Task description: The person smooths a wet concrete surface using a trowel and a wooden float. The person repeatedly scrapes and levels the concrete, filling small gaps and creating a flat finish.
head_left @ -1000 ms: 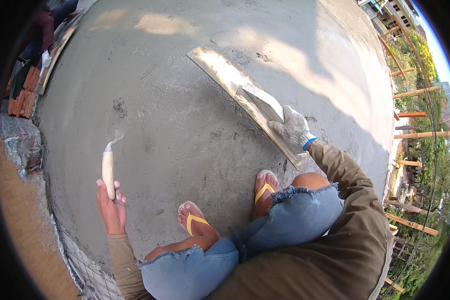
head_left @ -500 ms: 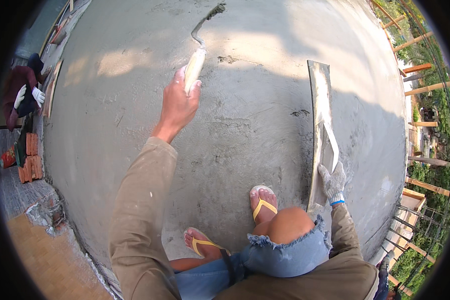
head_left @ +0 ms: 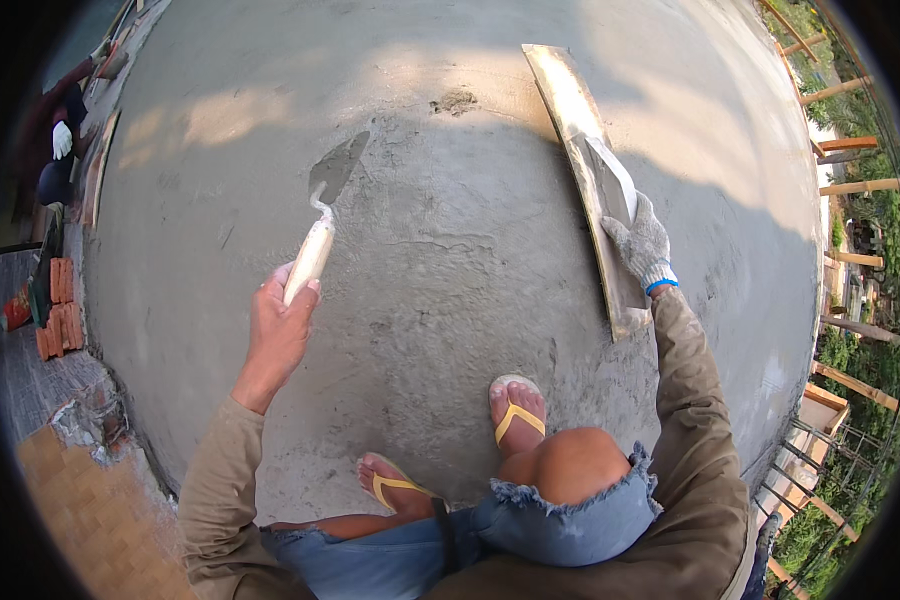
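My left hand [head_left: 282, 330] is closed round the pale handle of a pointed trowel [head_left: 338, 168], whose grey blade rests on or just over the wet concrete surface [head_left: 420, 290] at centre left. My right hand [head_left: 642, 242], in a grey knit glove with a blue cuff, grips the white handle of a long flat float [head_left: 560, 100], which lies lengthwise on the concrete to the right, angled away from me. Rough, lumpy patches show in the concrete between the two tools and beyond the trowel. My feet in yellow-strapped flip-flops [head_left: 515, 414] stand on the surface below.
A co-worker in white gloves [head_left: 62, 140] crouches at the left edge near a board and stacked red bricks [head_left: 62, 325]. A tan woven-patterned surface [head_left: 70, 500] lies at lower left. Wooden poles [head_left: 850, 187], rebar and greenery line the right edge.
My left hand and trowel swung up and forward, then came partly back down and left. The float, turning in my right hand, moved right, then forward and left.
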Demonstrator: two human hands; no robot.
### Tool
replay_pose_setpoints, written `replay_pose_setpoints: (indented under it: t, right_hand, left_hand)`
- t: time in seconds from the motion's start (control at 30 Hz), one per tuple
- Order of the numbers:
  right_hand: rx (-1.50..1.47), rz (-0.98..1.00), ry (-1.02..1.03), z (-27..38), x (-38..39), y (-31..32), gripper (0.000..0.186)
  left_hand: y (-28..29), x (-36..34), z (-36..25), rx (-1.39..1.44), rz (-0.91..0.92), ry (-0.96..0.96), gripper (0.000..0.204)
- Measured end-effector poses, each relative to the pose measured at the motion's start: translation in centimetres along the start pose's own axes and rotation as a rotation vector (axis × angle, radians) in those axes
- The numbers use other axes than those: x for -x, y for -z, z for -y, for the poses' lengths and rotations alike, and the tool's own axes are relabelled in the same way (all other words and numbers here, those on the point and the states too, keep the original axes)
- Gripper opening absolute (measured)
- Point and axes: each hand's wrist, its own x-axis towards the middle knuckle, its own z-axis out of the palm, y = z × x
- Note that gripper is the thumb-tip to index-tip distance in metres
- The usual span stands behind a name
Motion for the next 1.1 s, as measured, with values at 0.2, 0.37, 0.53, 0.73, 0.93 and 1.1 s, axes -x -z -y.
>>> replay_pose_setpoints:
  t: [0.2,0.37,0.53,0.73,0.93,1.1]
  right_hand:
    - [0.109,0.251,0.186,12.6,-12.2,-4.4,0.078]
    - [0.115,0.374,0.493,21.2,-10.1,-8.0,0.087]
    - [0.239,0.6,0.575,22.7,-3.7,-7.4,0.08]
    - [0.261,0.343,0.359,19.1,-5.1,-6.2,0.071]
    - [0.27,0.074,0.054,7.2,-12.2,-5.2,0.081]
    - [0.339,0.029,-0.286,-3.0,-8.6,-0.1,0.091]
  left_hand:
    - [6.7,14.9,-1.2,0.086,-0.227,0.157,0.043]
    - [7.5,20.6,1.4,0.194,-0.433,0.127,0.039]
    - [6.9,18.7,0.5,0.257,-0.367,0.122,0.04]
    - [6.1,18.1,0.2,0.194,-0.243,0.186,0.042]
    - [6.9,18.6,1.4,0.214,-0.248,0.274,0.044]
    - [7.3,18.9,2.0,0.241,-0.252,0.297,0.04]
